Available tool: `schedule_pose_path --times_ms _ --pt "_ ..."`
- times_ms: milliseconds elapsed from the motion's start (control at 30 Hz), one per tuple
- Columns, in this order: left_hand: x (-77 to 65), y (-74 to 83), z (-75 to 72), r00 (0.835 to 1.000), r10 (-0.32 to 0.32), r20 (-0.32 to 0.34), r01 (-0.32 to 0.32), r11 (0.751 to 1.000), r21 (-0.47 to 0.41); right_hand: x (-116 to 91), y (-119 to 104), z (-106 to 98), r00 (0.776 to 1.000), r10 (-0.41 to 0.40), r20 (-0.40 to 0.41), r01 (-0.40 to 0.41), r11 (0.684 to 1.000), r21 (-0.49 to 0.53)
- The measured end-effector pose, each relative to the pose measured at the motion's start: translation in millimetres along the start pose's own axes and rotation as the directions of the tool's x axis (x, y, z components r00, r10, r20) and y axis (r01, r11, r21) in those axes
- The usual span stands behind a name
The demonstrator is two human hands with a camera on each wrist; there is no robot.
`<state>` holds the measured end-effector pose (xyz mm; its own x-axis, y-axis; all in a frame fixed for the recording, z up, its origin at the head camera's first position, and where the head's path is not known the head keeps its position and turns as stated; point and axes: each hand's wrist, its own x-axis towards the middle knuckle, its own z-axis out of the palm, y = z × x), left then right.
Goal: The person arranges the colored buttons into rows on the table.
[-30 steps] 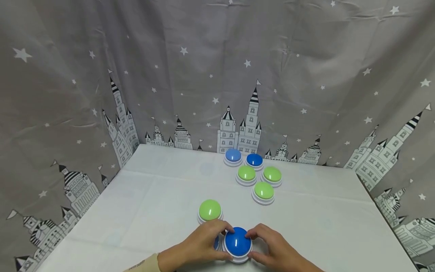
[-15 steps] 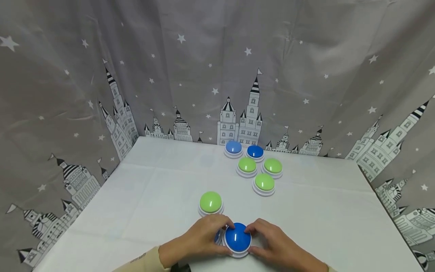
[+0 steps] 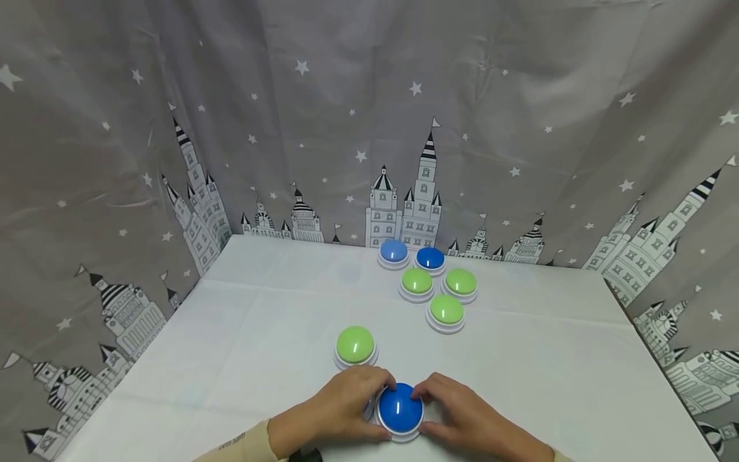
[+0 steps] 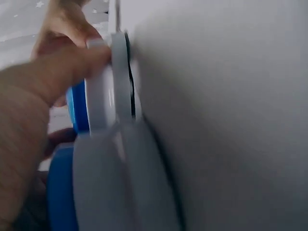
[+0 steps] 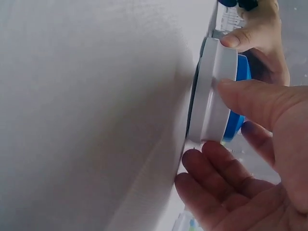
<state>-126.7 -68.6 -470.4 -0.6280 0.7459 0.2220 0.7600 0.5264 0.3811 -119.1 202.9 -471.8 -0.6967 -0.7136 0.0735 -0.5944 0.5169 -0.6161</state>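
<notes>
A dome-shaped blue push button (image 3: pixel 400 408) on a round white base sits near the front of the table, between both hands. My left hand (image 3: pixel 353 405) grips its left side, thumb at the front of the base and a fingertip by the dome's back edge. From the right, my right hand (image 3: pixel 458 414) holds it, its thumb (image 5: pixel 245 98) pressed against the white base in the right wrist view. A second blue button (image 4: pixel 61 187) stands right beside the held one in the left wrist view; the left hand mostly hides it in the head view.
A green button (image 3: pixel 355 344) stands just behind the left hand. Further back are several more: a light blue button (image 3: pixel 394 251), a dark blue button (image 3: pixel 430 258) and three green ones. A grey castle-print curtain (image 3: pixel 323 115) hangs behind the white table (image 3: pixel 242 333).
The head view has tilted and shifted slightly, moving everything in it together. Both hands keep their grip on the blue button, with little other visible movement.
</notes>
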Motion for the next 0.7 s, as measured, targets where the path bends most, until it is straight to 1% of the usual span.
schedule_pose_path --times_ms 100,167,200,267,367,433,500,600,700 --pt "3.5 -0.6 -6.9 0.997 -0.001 0.076 0.002 1.000 -0.007 1.5 0.8 -7.6 0.998 0.028 0.063 -0.029 0.999 0.012" --pt "8.6 -1.9 -13.1 0.991 -0.012 0.132 0.015 1.000 -0.019 3.7 3.1 -16.0 0.992 0.055 0.111 -0.061 0.997 0.049" --pt "12.5 -2.9 -16.6 0.988 -0.020 0.154 0.025 0.999 -0.029 5.2 4.7 -20.9 0.990 0.070 0.125 -0.079 0.995 0.064" --pt "23.6 -5.7 -23.2 0.984 -0.049 0.172 0.061 0.996 -0.066 9.0 9.5 -32.4 0.987 0.098 0.130 -0.111 0.989 0.093" --pt "46.3 -11.2 -30.8 0.982 -0.101 0.157 0.121 0.985 -0.123 16.0 19.5 -50.2 0.989 0.131 0.074 -0.137 0.987 0.084" --pt "64.0 -14.5 -33.9 0.980 -0.137 0.142 0.158 0.975 -0.153 20.4 28.1 -62.0 0.991 0.134 0.009 -0.134 0.990 0.051" --pt "83.1 -17.7 -35.1 0.976 -0.173 0.136 0.195 0.966 -0.170 25.0 37.7 -73.6 0.988 0.146 -0.057 -0.146 0.989 0.005" --pt "112.0 -25.0 -33.4 0.971 -0.210 0.117 0.229 0.956 -0.185 32.3 52.8 -87.7 0.968 0.203 -0.145 -0.211 0.977 -0.038" --pt "136.4 -34.9 -27.9 0.970 -0.232 0.079 0.243 0.952 -0.187 39.0 67.2 -92.5 0.935 0.289 -0.208 -0.305 0.951 -0.048"
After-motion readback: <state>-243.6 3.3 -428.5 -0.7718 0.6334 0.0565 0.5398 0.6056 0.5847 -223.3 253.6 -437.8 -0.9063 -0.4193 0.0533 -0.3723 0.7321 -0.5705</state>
